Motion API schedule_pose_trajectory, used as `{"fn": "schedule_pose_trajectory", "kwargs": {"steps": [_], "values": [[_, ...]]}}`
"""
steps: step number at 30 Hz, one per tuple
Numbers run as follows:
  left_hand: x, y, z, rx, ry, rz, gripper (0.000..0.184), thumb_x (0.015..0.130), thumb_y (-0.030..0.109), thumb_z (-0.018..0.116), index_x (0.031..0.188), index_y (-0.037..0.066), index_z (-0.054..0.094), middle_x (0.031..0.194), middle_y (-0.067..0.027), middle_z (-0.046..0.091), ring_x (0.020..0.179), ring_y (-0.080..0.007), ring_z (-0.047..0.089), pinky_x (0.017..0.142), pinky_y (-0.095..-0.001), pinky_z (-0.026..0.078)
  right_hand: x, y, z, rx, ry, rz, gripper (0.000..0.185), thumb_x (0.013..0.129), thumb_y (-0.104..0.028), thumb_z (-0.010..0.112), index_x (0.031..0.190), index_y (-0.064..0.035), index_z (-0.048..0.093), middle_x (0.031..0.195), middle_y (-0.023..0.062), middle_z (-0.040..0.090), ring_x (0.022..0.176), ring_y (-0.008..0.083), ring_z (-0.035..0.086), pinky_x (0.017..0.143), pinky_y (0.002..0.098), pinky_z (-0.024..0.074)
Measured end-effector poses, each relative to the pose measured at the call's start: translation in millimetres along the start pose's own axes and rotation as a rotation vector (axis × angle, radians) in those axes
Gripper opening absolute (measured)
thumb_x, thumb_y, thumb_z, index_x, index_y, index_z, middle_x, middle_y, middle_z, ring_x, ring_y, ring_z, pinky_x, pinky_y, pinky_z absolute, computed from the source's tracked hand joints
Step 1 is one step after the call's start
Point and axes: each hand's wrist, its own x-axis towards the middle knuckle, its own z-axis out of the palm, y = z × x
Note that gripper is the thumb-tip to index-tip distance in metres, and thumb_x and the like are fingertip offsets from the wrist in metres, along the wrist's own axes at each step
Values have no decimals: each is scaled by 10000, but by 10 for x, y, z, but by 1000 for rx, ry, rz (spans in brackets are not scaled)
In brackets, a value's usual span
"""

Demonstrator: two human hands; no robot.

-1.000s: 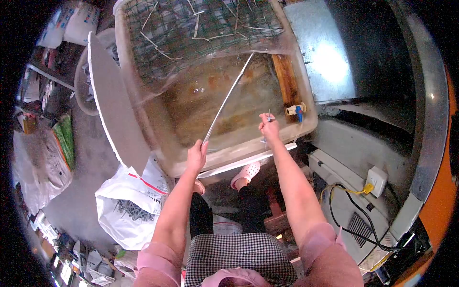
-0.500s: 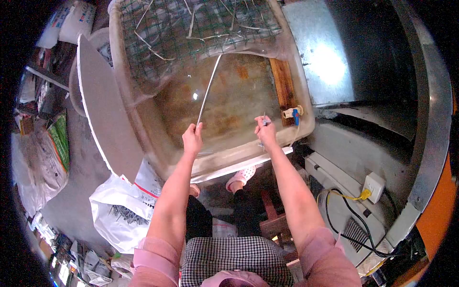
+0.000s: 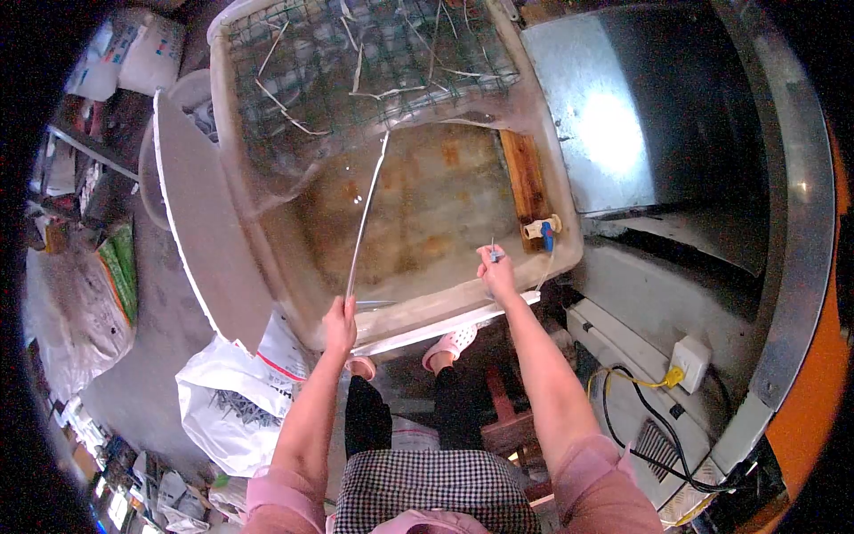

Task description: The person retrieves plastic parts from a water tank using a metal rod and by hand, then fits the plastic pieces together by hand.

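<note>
Above the near side of a large, worn cream tub (image 3: 570, 182), the left hand (image 3: 338, 327) has its thumb and fingers closed around the lower end of a long, thin, whitish strip (image 3: 359, 233). Across from it, the right hand (image 3: 498, 274) pinches a small grey piece (image 3: 495, 256) with a slim point sticking up; its exact form is too small to tell. The strip slants up and away over the shallow, brownish water (image 3: 427, 209), its far end close to a dark green wire mesh (image 3: 307, 62) strewn with pale, bent strips (image 3: 382, 94). Beside the right hand, further out, sit a cream valve with a blue handle (image 3: 547, 238) and a reddish-brown wooden plank (image 3: 523, 173) along the tub's side.

Held at one end only, the strip could, I judge, swing or bend under its own length, and its tip might catch on the mesh. A loose pinch could let the small grey piece slip into the water, where it would be hard to spot against the stained bottom.

As for looks, the strip is narrow and faintly shiny, nearly straight along its lower part and slightly kinked towards the far end. Whether that end touches anything, I cannot tell.
</note>
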Motion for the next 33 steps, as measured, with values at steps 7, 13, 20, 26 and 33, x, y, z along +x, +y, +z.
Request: {"fn": "schedule_pose_trajectory", "kwargs": {"steps": [7,13,20,26,33], "values": [[296,175,38,-48,-1,72,374,881,351,505,757,-2,500,660,-252,515,656,-437,511,574,-453,401,119,70,123,99,-42,53,176,916,-230,497,907,-62,547,555,8,494,451,77,454,401,227,327],[949,575,362,-54,80,53,398,867,377,521,780,-9,558,680,-227,553,671,-409,547,600,-429,423,103,52,284,230,-84,-70,166,910,-222,510,918,-59,542,607,18,513,436,73,443,379,221,311],[807,566,222,-45,65,90,373,885,348,486,790,-9,534,730,-269,561,744,-432,556,630,-476,421,-48,23,248,99,-113,43,167,900,-218,528,906,-52,544,605,15,511,449,84,451,405,219,322],[-599,-11,-551,-31,-62,-50,299,900,292,465,852,4,528,751,-262,564,748,-447,544,633,-489,411,-165,105,283,87,-140,2,145,877,-188,565,876,-48,528,650,18,529,422,105,465,389,258,364],[-1496,-223,-822,18,29,-228,276,902,286,457,893,19,524,750,-268,561,760,-457,545,626,-490,415,-219,-25,401,-6,-215,-14,149,872,-178,569,858,-37,521,648,21,532,442,108,487,410,269,385]]}}
